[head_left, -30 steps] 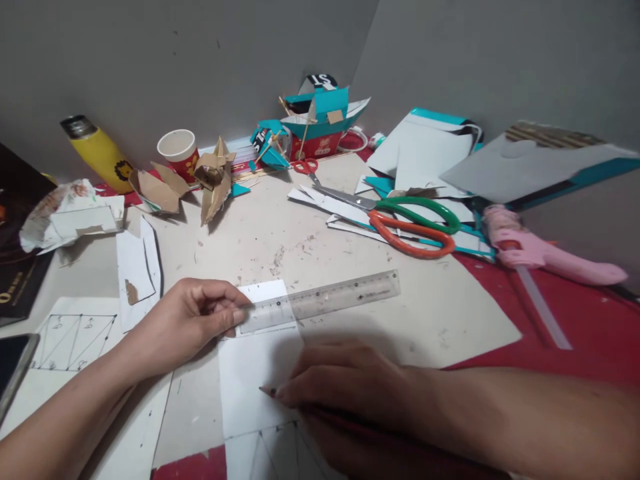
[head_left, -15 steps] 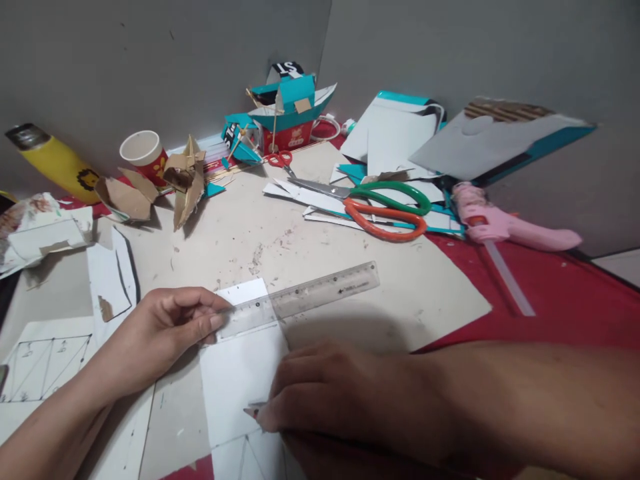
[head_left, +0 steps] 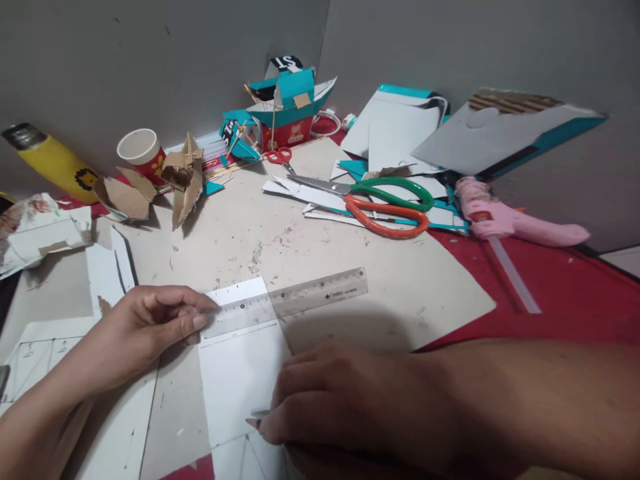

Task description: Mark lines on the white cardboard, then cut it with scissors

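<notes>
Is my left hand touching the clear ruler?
Touching. The head view shows the left hand gripping the near end of the clear ruler, with thumb and fingers closed on it.

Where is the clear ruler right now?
In the head view, the clear ruler is near the centre, its left end in the left hand, crossing the white paper near its far edge.

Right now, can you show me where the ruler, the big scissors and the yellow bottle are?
Ruler (head_left: 291, 303): head view, on the middle of its clear strip.
Big scissors (head_left: 347, 189): head view, on the metal by the pivot.
Yellow bottle (head_left: 57, 165): head view, on its yellow side.
</notes>
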Demonstrator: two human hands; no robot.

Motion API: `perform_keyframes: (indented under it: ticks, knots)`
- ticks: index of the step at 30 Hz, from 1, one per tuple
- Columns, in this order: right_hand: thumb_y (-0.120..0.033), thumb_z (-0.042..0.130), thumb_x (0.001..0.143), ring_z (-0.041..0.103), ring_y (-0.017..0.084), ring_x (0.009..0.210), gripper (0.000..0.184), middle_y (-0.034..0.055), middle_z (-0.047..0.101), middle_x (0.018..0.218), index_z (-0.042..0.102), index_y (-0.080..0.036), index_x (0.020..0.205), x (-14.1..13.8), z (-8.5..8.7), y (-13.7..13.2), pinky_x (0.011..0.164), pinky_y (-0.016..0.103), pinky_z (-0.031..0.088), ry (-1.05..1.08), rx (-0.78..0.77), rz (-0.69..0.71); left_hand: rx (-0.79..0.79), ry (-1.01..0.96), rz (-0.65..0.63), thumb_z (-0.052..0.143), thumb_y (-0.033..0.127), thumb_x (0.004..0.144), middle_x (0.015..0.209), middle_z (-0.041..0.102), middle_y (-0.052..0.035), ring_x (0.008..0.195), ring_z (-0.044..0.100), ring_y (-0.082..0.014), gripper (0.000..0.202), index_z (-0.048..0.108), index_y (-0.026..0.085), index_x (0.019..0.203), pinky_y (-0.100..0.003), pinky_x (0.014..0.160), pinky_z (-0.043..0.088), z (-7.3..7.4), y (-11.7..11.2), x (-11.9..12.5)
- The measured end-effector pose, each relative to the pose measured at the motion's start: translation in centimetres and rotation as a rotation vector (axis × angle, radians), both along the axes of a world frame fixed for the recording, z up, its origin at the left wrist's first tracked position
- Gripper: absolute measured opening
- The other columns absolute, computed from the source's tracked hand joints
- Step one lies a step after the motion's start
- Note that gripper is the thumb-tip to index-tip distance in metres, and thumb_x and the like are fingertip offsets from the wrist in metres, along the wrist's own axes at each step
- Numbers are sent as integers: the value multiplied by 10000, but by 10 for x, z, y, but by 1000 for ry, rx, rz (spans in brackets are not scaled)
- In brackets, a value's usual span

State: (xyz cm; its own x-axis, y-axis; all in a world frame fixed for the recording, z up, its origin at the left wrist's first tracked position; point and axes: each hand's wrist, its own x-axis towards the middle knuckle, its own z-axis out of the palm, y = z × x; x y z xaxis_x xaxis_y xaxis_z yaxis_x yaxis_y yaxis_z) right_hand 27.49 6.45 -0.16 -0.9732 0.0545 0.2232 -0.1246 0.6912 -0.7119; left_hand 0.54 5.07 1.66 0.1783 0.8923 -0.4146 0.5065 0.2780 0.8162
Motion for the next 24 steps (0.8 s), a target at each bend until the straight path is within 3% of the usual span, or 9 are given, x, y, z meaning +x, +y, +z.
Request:
perform_keyframes:
  ticks: [7, 16, 24]
  knots:
    - [-67, 691, 815, 631, 184, 871, 325, 103, 708, 988, 649, -28, 1134, 0, -1, 0, 758, 267, 490, -8, 18, -9, -17, 39, -23, 715, 393, 777, 689, 647, -25, 628, 505, -124, 212, 768, 210, 870, -232, 587, 396, 1, 4, -9]
    - [-45, 728, 749, 612, 194, 849, 412, 109, 704, 980, 642, -21, 1151, 1, -1, 0, 714, 282, 477, -14, -1, 2, -52, -11, -26, 722, 403, 780, 647, 601, -3, 562, 446, -92, 253, 752, 186, 907, -204, 515, 341, -2, 2, -8]
    - [-64, 644, 808, 583, 170, 772, 324, 100, 697, 918, 642, -9, 1127, 0, -7, -2, 645, 270, 445, 58, -53, -1, -68, -31, -22, 722, 375, 781, 630, 583, 2, 548, 418, -86, 235, 748, 174, 900, -198, 491, 322, -2, 1, -5]
